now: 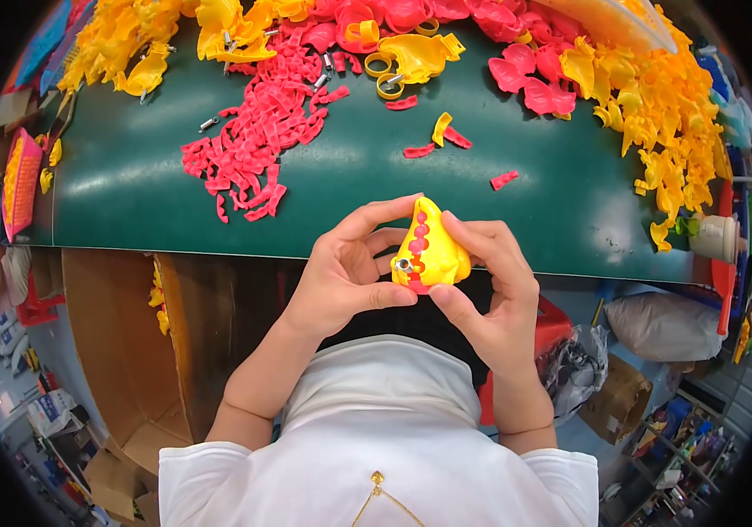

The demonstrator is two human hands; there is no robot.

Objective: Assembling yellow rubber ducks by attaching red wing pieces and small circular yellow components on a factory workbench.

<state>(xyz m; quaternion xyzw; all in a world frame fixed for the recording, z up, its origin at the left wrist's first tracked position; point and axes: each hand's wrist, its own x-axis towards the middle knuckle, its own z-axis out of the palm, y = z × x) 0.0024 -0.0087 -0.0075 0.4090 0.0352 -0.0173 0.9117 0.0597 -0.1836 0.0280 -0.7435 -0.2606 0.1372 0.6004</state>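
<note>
Between my two hands, just off the table's near edge, is a yellow and red plastic toy piece (448, 255). A row of red bumps runs down its side, and a small metal cylinder shows at its lower left. My left hand (354, 259) grips it from the left, thumb at the bottom and forefinger at the top. From the right, my right hand (501, 285) holds it with thumb below and fingers along the upper side. The inside of the piece is hidden.
The green table (350, 193) carries a heap of small red strips (262, 132), yellow parts (657, 132) at right and yellow rings (389, 85). A pink basket (22, 184) stands at the left end, a white cup (715, 237) at the right. Below left is a cardboard box (121, 325).
</note>
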